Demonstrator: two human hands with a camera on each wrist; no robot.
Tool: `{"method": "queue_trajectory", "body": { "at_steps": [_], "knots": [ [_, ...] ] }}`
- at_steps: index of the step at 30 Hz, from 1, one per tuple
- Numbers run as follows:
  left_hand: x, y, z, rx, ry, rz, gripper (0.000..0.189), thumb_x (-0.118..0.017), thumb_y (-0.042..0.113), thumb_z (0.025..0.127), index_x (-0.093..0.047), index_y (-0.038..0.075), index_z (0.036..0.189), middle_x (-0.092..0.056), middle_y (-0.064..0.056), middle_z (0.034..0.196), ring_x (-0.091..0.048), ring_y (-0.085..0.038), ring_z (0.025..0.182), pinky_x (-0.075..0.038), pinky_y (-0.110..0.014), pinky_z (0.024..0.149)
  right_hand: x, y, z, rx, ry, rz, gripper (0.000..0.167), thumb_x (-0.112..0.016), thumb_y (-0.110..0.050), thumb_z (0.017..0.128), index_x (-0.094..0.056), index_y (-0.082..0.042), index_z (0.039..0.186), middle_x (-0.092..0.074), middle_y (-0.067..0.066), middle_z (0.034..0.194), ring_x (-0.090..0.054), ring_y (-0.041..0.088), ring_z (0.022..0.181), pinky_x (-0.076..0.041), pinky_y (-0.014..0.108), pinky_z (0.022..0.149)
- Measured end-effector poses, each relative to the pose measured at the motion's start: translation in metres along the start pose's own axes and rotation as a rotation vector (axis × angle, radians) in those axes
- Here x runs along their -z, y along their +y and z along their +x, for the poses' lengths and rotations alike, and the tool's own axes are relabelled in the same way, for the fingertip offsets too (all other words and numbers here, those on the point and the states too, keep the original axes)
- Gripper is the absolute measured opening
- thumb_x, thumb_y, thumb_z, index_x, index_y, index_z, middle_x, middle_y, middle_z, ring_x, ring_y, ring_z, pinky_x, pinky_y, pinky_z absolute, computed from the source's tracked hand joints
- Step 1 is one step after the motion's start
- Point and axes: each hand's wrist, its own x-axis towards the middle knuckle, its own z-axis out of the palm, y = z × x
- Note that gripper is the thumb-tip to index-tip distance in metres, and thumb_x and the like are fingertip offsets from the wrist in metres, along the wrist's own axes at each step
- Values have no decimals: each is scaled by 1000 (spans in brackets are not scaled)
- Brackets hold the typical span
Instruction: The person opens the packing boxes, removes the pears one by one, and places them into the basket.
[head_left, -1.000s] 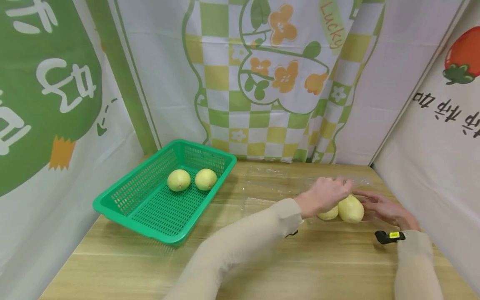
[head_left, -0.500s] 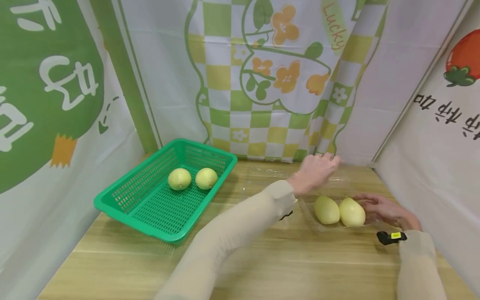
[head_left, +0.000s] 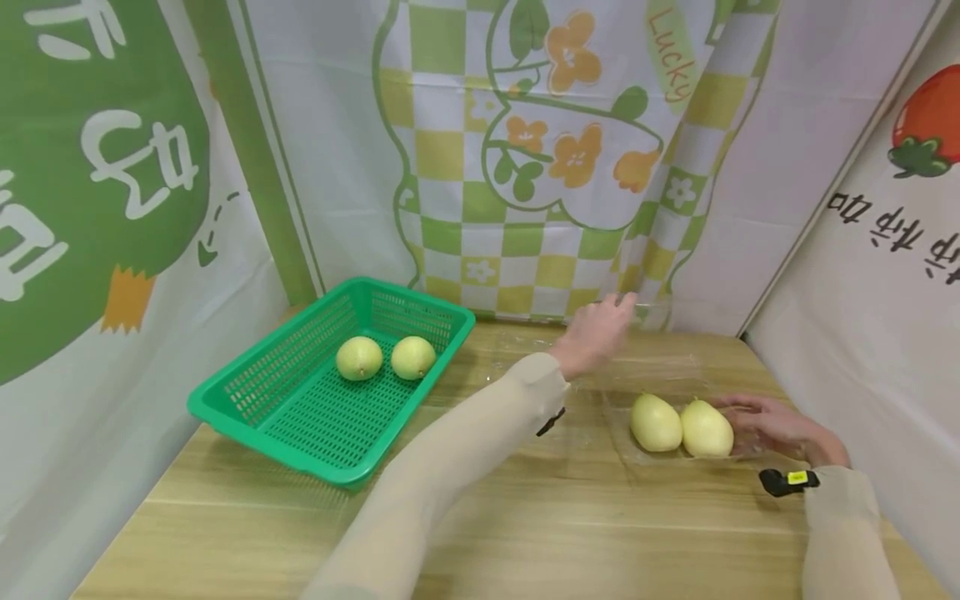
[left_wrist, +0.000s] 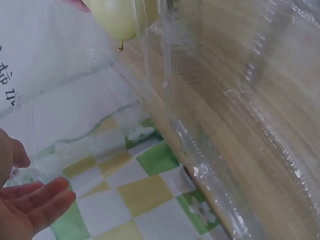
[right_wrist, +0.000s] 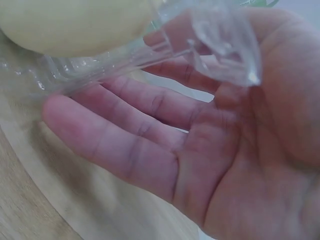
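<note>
Two pale yellow-green pears [head_left: 656,423] sit side by side in a clear plastic box [head_left: 637,457] at the right. My left hand [head_left: 596,333], behind the box and to its left, holds its raised transparent lid [head_left: 667,367]. In the left wrist view, the thumb and fingers [left_wrist: 42,205] are at the lid's edge. My right hand [head_left: 780,429] lies along the box's right side. Its straight fingers [right_wrist: 125,145] touch the outside of the plastic rim in the right wrist view, beside a pear [right_wrist: 75,22].
A green slotted basket [head_left: 300,462] stands at the left with two similar pears [head_left: 386,358] inside. More clear plastic [head_left: 517,346] lies on the wooden table [head_left: 600,533] left of my left hand. A checked curtain [head_left: 517,242] closes the back; printed cloth walls flank both sides.
My left hand has moved left and up from over the pears, bringing the plastic lid back and uncovering both pears. The right hand has stayed nearly still beside the box.
</note>
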Motion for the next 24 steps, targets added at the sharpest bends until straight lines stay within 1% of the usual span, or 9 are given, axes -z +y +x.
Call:
{"method": "queue_trajectory", "body": {
  "at_steps": [3,6,7,9,13,15,19,22,24],
  "knots": [
    [-5,-7,0,41,16,-130,46,-48,10,99,-38,9,144,-61,-10,125,-61,-14,71,-51,-20,54,0,-1,-3,4,-8,4,41,-43,-13,105,-43,-13,147,-62,-17,124,-67,14,112,-57,52,90],
    [-12,-15,-3,50,34,-218,39,-47,9,99,-42,7,137,-62,-10,114,-58,-16,67,-49,-22,53,1,0,-4,8,-28,32,39,-41,-11,105,-47,-16,143,-63,-15,124,-66,14,112,-57,52,90],
    [-16,-17,-4,36,43,-221,38,-47,8,99,-42,6,136,-63,-10,111,-57,-15,67,-48,-21,52,1,0,-5,11,-36,42,38,-41,-10,105,-49,-17,142,-63,-14,124,-66,14,113,-56,52,90],
    [-22,-19,-6,10,25,-222,38,-46,9,99,-42,4,137,-63,-11,111,-58,-15,69,-49,-21,54,1,2,-7,11,-45,62,38,-40,-7,105,-53,-21,137,-64,-11,124,-67,17,112,-56,53,90],
    [-30,-20,-11,3,-35,-209,45,-46,13,102,-40,2,145,-63,-11,122,-62,-13,85,-55,-20,71,0,3,-10,0,-50,84,38,-38,-7,105,-55,-25,134,-65,-8,123,-67,19,112,-56,55,90],
    [-31,-20,-12,12,-56,-196,43,-45,14,102,-43,2,143,-63,-10,122,-62,-13,91,-55,-21,78,0,4,-11,-7,-50,92,38,-38,-7,105,-54,-27,133,-65,-7,123,-67,20,112,-55,55,91],
    [-30,-21,-13,7,-38,-146,38,-48,15,101,-49,5,137,-65,-5,107,-59,-11,79,-51,-19,64,0,3,-12,-10,-61,115,37,-37,-8,106,-53,-28,132,-65,-7,123,-66,18,113,-55,55,91],
    [-27,-22,-13,-12,-33,-112,31,-49,15,101,-53,7,130,-63,-2,92,-50,-9,64,-41,-17,51,0,2,-12,-18,-70,118,37,-37,-8,106,-53,-29,131,-65,-7,123,-66,18,113,-55,54,92],
    [-24,-22,-12,-39,-33,-75,25,-47,16,101,-57,9,123,-60,0,84,-44,-8,60,-35,-17,47,1,1,-13,-21,-67,104,37,-36,-9,106,-54,-31,130,-66,-7,123,-67,19,112,-56,53,91]
  ]
}}
